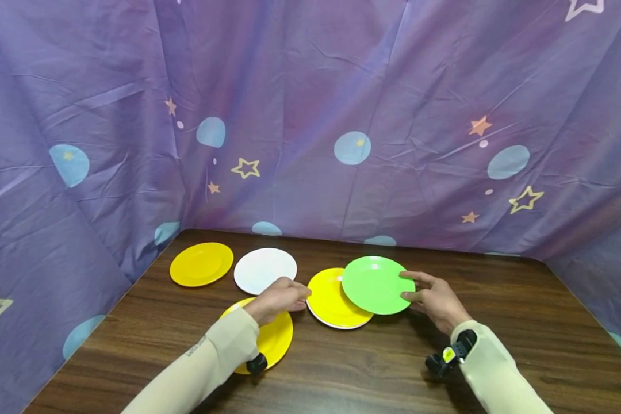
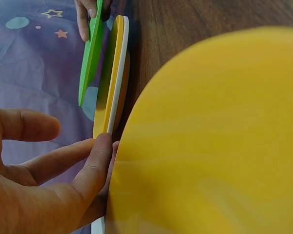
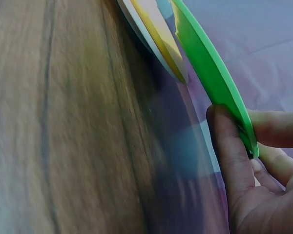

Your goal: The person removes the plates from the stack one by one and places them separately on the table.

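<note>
My right hand point(image 1: 437, 300) pinches the right rim of a light green plate point(image 1: 375, 286). In the right wrist view, fingers lie on both faces of the green plate point(image 3: 212, 73). The plate is held tilted above the right part of a stack, a yellow plate point(image 1: 333, 302) over a white one point(image 2: 120, 73). My left hand point(image 1: 279, 300) is at the stack's left edge. Its fingertips appear to touch that edge in the left wrist view, while another digit stands apart. Under the left forearm lies another yellow plate point(image 1: 279, 339), partly hidden.
A yellow plate point(image 1: 202, 264) lies at the table's back left, with a white plate point(image 1: 265, 270) to its right. The dark wooden table point(image 1: 497, 322) is bordered behind and at the sides by a purple curtain point(image 1: 300, 103) with stars.
</note>
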{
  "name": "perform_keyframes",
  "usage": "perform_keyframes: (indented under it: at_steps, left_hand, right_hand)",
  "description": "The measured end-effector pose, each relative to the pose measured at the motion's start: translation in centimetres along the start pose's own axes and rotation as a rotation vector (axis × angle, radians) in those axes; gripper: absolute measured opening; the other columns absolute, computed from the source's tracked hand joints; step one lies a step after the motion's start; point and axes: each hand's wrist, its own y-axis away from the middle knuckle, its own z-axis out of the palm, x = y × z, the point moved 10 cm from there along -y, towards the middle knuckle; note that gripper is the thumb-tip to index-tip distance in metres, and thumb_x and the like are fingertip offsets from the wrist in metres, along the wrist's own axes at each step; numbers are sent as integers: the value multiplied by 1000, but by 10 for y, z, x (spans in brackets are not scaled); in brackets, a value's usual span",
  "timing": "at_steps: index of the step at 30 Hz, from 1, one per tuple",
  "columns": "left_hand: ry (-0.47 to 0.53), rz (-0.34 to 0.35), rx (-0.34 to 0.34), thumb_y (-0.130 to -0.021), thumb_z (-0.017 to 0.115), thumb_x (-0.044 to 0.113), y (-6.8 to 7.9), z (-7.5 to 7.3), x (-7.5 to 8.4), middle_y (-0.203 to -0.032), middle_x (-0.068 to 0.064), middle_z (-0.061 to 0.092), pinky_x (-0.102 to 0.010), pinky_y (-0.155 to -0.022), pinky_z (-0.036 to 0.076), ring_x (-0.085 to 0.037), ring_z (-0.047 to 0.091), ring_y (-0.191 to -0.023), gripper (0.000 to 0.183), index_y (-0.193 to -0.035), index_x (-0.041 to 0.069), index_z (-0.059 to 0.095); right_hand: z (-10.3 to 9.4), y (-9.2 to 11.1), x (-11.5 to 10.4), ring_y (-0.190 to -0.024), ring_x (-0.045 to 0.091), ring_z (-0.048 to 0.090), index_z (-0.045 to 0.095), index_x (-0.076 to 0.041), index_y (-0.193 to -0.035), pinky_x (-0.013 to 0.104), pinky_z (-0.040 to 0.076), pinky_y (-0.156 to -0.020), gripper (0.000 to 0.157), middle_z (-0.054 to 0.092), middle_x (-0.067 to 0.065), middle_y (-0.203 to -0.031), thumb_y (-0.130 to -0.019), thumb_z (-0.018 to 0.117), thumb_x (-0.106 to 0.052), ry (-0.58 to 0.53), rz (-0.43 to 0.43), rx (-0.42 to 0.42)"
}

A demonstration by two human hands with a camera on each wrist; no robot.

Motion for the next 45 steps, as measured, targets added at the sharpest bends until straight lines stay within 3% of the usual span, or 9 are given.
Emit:
perform_keyframes:
  at_steps: [6, 14, 22, 27, 32, 45]
  left_hand:
    - [-1, 18, 1, -100, 52, 7, 0, 1, 2, -135, -31, 57, -43, -106, 55, -39, 61, -124, 41, -131, -19, 53]
    - [-6, 23, -5, -101, 50, 7, 0, 3, 3, -135, -31, 58, -44, -106, 55, -40, 61, -124, 39, -130, -18, 54]
    - [-16, 19, -12, -102, 48, 7, -2, 2, 2, -138, -31, 56, -42, -106, 55, -39, 60, -127, 39, -132, -17, 54]
    - [-16, 14, -14, -102, 47, 7, -2, 1, 1, -139, -31, 56, -42, -106, 55, -39, 59, -127, 39, -132, -17, 53]
    - [-21, 18, -15, -102, 47, 6, 0, 1, 3, -139, -31, 55, -42, -106, 55, -40, 59, -127, 39, -132, -17, 53]
    - [-23, 33, -3, -102, 47, 5, 2, 0, 2, -135, -31, 57, -43, -105, 55, -40, 60, -124, 38, -131, -18, 54]
  right_hand:
    - [-12, 0, 3, -102, 5, 54, 36, 2, -152, 20, 58, -85, 65, 27, 25, -153, -94, 65, -4, -7, 5, -8]
    - [-33, 2, 10, -97, -2, 56, 35, 2, -153, 19, 58, -86, 68, 35, 20, -146, -94, 67, -6, -1, 9, -1]
    - [-46, 2, 15, -96, -5, 54, 33, 2, -154, 18, 59, -85, 70, 24, 25, -155, -93, 68, -5, -22, 19, 9]
    - [-52, -1, 17, -90, -4, 59, 33, 6, -152, 17, 60, -82, 71, 40, 21, -138, -91, 68, -1, -52, 16, 38]
    - [-57, -3, 20, -87, -3, 59, 29, 8, -153, 17, 60, -79, 72, 44, 13, -126, -92, 66, 2, -46, 36, 61]
    - [-57, -11, 23, -81, -3, 57, 25, 12, -152, 14, 60, -76, 72, 36, 12, -113, -90, 63, 8, -99, 43, 99]
